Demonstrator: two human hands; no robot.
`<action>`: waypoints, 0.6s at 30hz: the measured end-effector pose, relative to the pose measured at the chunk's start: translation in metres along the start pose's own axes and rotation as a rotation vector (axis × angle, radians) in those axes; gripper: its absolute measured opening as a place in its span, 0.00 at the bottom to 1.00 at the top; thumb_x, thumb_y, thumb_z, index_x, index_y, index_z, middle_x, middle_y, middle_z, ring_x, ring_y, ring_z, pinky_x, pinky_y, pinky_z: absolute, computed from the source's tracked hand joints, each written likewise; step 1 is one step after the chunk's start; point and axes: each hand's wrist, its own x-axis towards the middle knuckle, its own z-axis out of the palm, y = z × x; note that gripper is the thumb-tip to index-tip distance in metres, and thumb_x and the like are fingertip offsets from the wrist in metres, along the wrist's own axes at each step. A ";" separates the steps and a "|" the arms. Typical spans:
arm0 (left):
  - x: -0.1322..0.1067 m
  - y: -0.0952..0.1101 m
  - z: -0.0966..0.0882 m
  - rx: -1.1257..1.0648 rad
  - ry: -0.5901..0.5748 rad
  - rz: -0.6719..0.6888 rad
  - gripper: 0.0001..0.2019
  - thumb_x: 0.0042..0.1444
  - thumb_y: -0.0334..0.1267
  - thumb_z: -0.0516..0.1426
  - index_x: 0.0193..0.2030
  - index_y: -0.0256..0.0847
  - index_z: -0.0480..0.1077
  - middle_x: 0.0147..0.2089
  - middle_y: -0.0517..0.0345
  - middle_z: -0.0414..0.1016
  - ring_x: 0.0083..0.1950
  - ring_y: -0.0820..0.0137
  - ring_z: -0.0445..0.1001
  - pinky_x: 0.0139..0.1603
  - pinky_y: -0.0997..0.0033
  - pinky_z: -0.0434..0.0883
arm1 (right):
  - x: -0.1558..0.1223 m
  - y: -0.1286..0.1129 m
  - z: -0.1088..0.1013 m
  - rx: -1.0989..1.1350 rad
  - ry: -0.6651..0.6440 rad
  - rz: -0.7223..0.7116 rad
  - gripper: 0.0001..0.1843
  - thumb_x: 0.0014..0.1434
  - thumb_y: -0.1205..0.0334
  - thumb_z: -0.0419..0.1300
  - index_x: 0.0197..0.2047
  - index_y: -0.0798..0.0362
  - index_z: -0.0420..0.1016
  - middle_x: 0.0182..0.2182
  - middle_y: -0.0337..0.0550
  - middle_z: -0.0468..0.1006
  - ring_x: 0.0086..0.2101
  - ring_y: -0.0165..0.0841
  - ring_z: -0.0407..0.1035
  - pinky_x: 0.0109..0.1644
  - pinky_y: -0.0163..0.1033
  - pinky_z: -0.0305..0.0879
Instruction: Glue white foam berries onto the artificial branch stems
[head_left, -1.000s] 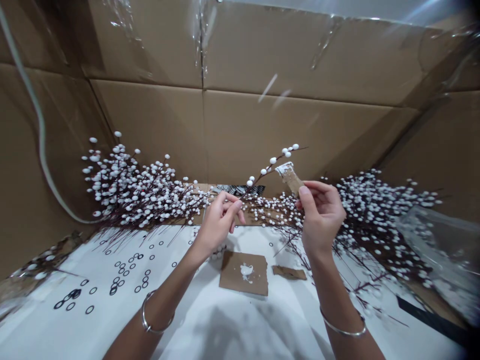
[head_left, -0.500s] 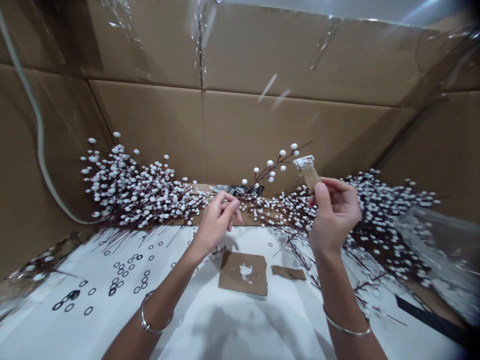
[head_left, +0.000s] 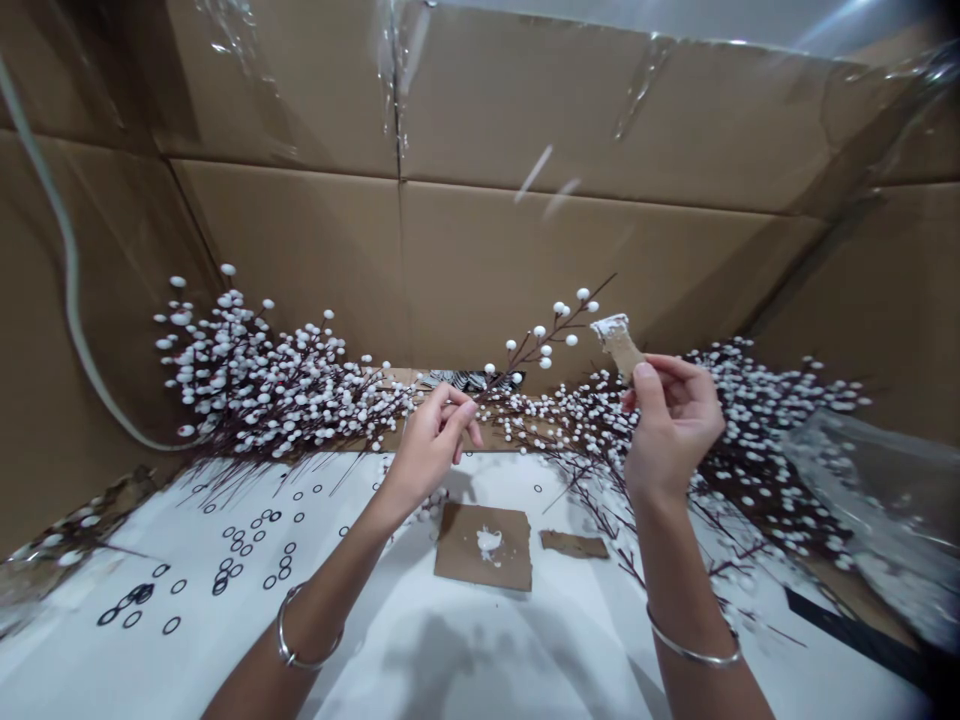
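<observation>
My left hand [head_left: 431, 442] is closed in a pinch on the lower end of a thin dark twig [head_left: 546, 335] that carries a few white berries and slants up to the right. My right hand [head_left: 673, 425] is closed on a small strip of cardboard [head_left: 619, 344] whose upper tip is coated in white paste. The strip's tip stands just right of the twig's top berries, not touching them. Both wrists wear thin metal bangles. Below the hands, a brown cardboard square [head_left: 484, 545] with a dab of white paste lies on the white table [head_left: 465, 650].
Piles of white-berried twigs lie at the back left [head_left: 262, 385] and back right [head_left: 750, 440]. Small black rings [head_left: 247, 545] are scattered over the table's left part. A cardboard scrap [head_left: 574, 545] lies beside the square. Cardboard walls [head_left: 480, 270] enclose the space; clear plastic [head_left: 877, 500] sits at right.
My right hand has moved the pasted strip to the right, from against the twig to just beyond its tip. The twig in my left hand has tilted slightly.
</observation>
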 end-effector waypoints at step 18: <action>0.000 0.000 0.000 0.026 -0.010 -0.007 0.11 0.66 0.45 0.51 0.36 0.41 0.60 0.26 0.62 0.74 0.19 0.78 0.61 0.22 0.78 0.59 | 0.000 0.000 0.000 0.010 -0.009 0.000 0.10 0.56 0.58 0.63 0.40 0.54 0.73 0.27 0.35 0.70 0.24 0.25 0.62 0.28 0.33 0.60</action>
